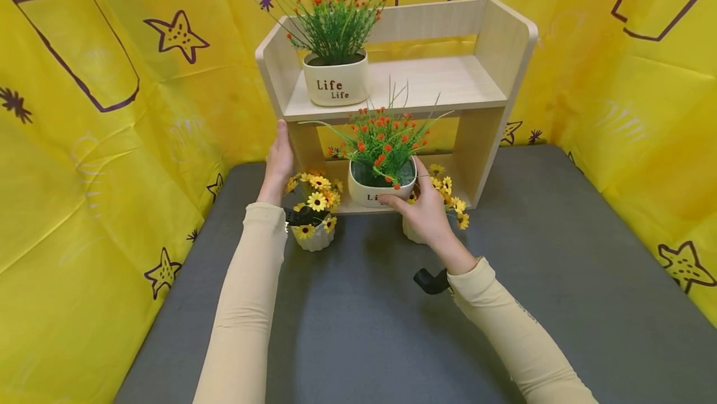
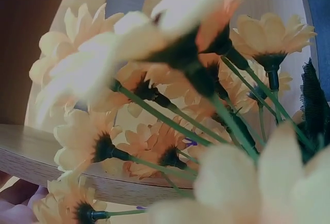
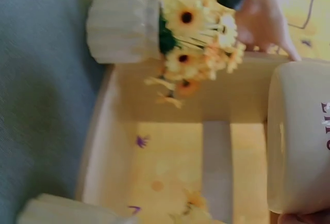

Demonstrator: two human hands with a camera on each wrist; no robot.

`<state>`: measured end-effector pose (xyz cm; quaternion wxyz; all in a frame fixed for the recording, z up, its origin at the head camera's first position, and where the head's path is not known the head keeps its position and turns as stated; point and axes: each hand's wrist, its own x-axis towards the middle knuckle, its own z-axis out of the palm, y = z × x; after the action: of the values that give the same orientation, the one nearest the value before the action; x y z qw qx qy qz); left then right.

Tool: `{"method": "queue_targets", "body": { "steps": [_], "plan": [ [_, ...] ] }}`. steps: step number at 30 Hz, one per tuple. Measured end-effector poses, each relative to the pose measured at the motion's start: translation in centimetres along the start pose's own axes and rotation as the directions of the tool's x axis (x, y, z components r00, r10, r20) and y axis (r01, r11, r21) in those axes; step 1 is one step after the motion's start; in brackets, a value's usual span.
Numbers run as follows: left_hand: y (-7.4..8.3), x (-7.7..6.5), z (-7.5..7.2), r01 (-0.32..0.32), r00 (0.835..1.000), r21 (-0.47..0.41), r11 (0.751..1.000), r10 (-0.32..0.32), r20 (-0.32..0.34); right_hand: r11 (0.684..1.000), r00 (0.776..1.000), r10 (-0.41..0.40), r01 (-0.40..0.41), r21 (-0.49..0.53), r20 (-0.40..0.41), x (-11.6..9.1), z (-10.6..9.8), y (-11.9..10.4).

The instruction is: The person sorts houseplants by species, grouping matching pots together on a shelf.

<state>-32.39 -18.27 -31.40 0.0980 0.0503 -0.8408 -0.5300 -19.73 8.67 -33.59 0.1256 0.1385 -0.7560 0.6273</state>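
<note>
My right hand (image 1: 428,214) grips a cream oval flowerpot (image 1: 365,193) of red-orange flowers and grass, thumb on its front and fingers at its right side. In the right wrist view, the pot (image 3: 301,141) shows dark lettering, with fingertips at the bottom edge. Against the outer left panel of a pale wooden two-tier shelf (image 1: 448,77) rests my left hand (image 1: 278,164), fingers pointing up. The held pot is in front of the lower compartment. A similar "Life" flowerpot (image 1: 336,83) stands on the upper board at the left.
Two white ribbed pots of yellow daisies stand before the shelf: the left pot (image 1: 315,236) beside my left wrist, the right pot (image 1: 413,230) partly hidden behind my right hand. A grey table (image 1: 358,317) lies under everything. Yellow printed cloth (image 1: 84,161) surrounds it.
</note>
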Motion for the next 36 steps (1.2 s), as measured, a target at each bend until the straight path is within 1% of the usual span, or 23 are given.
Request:
{"method": "queue_targets", "body": {
  "steps": [3,8,11,15,17,21,24,27,31,36],
  "plan": [
    [0.0,0.0,0.0,0.004,1.000,0.004,1.000,-0.004,0.001,0.998,0.998,-0.062,0.062,-0.002,-0.009,0.3,-0.7,-1.8],
    [0.1,0.0,-0.1,-0.001,1.000,0.000,1.000,0.001,0.015,0.987,0.990,-0.129,0.123,-0.101,-0.057,1.7,-2.2,-1.9],
    [0.2,0.0,-0.1,-0.005,1.000,-0.002,1.000,0.005,0.021,0.981,0.983,-0.167,0.158,-0.114,-0.080,2.5,-3.1,-2.2],
    [0.3,-0.1,-0.1,-0.001,1.000,-0.007,1.000,0.002,0.025,0.977,0.975,-0.194,0.183,-0.105,-0.107,3.2,-4.3,-3.8],
    [0.3,-0.2,-0.1,0.002,1.000,-0.010,1.000,-0.002,0.028,0.977,0.973,-0.195,0.181,-0.112,-0.122,3.4,-4.8,-5.1],
    [0.4,-0.2,-0.2,0.005,1.000,-0.011,1.000,-0.005,0.029,0.969,0.961,-0.236,0.222,-0.106,-0.142,3.6,-5.8,-7.4],
    [0.3,-0.2,-0.2,0.002,1.000,-0.015,1.000,-0.002,0.028,0.964,0.952,-0.265,0.258,-0.067,-0.153,4.0,-6.5,-8.3],
    [0.3,-0.2,-0.2,0.000,1.000,-0.026,1.000,0.001,0.027,0.966,0.953,-0.257,0.259,-0.004,-0.162,4.6,-7.3,-8.6],
    [0.3,-0.2,-0.2,0.005,1.000,-0.034,0.999,-0.004,0.025,0.966,0.960,-0.233,0.247,0.081,-0.155,5.6,-8.3,-8.7],
    [0.3,-0.2,-0.2,0.017,0.999,-0.029,0.999,-0.016,0.033,0.971,0.973,-0.188,0.205,0.124,-0.137,7.2,-9.7,-8.7]
  ]
}}
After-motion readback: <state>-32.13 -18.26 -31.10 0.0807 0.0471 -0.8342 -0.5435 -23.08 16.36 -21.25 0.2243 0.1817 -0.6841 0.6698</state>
